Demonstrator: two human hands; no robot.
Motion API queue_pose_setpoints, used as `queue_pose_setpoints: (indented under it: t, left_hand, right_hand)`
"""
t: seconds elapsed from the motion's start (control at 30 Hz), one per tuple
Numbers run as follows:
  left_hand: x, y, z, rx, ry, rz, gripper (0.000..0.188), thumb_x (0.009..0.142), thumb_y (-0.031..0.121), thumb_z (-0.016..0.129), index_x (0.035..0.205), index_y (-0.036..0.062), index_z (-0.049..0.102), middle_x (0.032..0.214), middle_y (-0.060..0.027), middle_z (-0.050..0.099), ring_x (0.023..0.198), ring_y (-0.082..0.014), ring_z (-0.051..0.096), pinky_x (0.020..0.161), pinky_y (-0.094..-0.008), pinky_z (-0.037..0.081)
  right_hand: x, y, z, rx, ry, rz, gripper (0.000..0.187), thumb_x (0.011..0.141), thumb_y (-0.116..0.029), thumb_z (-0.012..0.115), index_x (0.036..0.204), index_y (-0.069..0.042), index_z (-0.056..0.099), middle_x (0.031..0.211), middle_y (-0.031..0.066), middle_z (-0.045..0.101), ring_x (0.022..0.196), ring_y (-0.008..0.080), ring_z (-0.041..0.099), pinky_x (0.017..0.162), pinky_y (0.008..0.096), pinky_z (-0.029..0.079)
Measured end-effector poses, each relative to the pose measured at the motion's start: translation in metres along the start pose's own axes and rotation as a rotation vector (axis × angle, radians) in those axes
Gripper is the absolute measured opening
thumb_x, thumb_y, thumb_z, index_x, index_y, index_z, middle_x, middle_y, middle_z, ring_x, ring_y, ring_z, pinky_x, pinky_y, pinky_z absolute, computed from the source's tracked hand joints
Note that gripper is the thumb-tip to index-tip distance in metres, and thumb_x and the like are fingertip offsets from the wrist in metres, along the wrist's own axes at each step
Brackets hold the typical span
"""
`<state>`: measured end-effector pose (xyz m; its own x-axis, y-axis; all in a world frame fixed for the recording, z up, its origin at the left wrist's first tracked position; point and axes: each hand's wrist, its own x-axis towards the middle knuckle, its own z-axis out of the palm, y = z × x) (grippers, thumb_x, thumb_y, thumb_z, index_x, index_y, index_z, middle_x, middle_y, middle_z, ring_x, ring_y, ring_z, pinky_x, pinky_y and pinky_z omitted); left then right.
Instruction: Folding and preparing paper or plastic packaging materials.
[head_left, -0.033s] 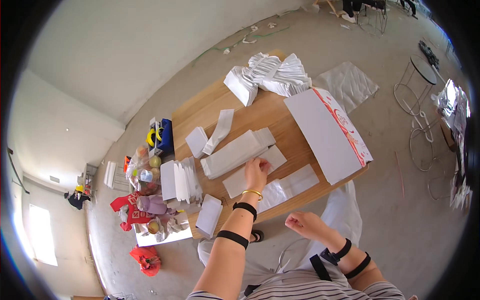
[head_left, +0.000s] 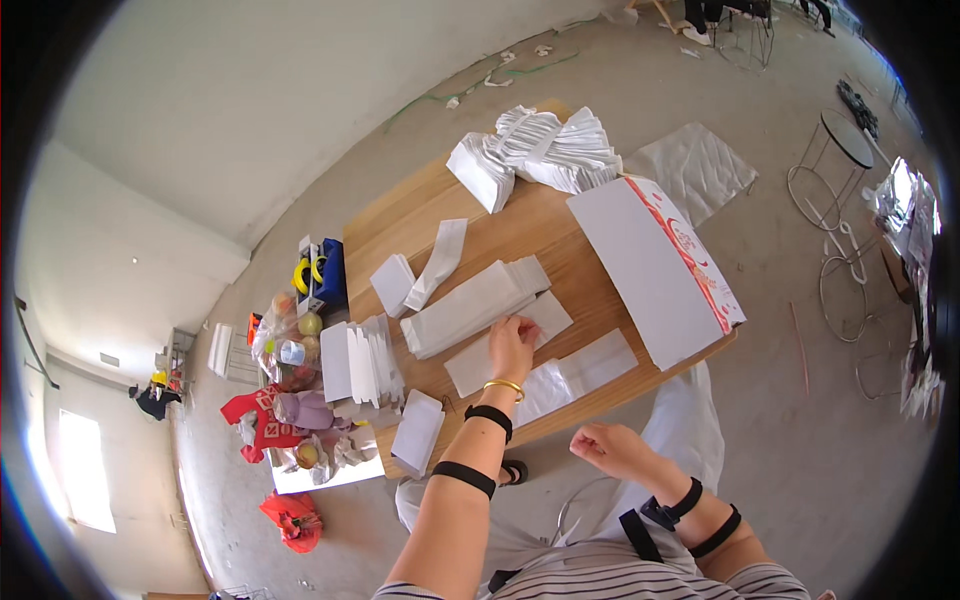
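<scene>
My left hand (head_left: 511, 345), with a gold bangle at the wrist, lies over a flat white paper sleeve (head_left: 480, 366) on the wooden table. Its fingers are curled and pressed together at the sleeve's far edge, beside a stack of long white paper sleeves (head_left: 470, 307). What lies under the fingertips is hidden. Over my lap, just off the table's near edge, hovers my right hand (head_left: 615, 450); its fingers are curled in, and nothing shows in them. A translucent white sleeve (head_left: 600, 362) lies between the two hands, near the table edge.
A white carton with a red-patterned side (head_left: 650, 270) stands at the table's right. Bundled white paper (head_left: 540, 150) sits at the far end. Upright white cards (head_left: 360, 362), a blue bin (head_left: 328, 275) and bagged fruit (head_left: 300, 345) crowd the left. A round stool (head_left: 847, 140) stands beyond.
</scene>
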<state>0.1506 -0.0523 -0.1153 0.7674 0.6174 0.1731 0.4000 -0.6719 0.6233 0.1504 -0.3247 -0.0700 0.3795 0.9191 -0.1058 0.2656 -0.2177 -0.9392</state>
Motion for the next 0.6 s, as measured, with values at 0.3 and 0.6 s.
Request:
queue_pose_setpoints:
  t: [0.3,0.6]
  left_hand:
    - [0.005,-0.006,-0.003,0.101,-0.025,0.078,0.012,0.083,0.011,0.073,0.087,0.0013,0.067,0.084,-0.0122,0.061,0.079,-0.0280,0.062,0.075,-0.0393,0.050]
    - [0.011,-0.015,-0.021,-0.182,-0.092,-0.154,0.015,0.089,0.015,0.069,0.093,0.0006,0.068,0.081,-0.0092,0.069,0.077,-0.0167,0.064,0.072,-0.0303,0.051]
  right_hand:
    - [0.001,0.010,0.001,-0.023,0.008,0.035,0.022,0.093,-0.028,0.064,0.092,-0.006,0.064,0.088,0.0121,0.069,0.081,0.0320,0.067,0.070,0.0406,0.052]
    - [-0.002,0.004,-0.004,0.034,0.033,0.067,0.020,0.092,-0.025,0.063,0.090,-0.005,0.065,0.089,0.0135,0.069,0.082,0.0317,0.068,0.069,0.0408,0.052]
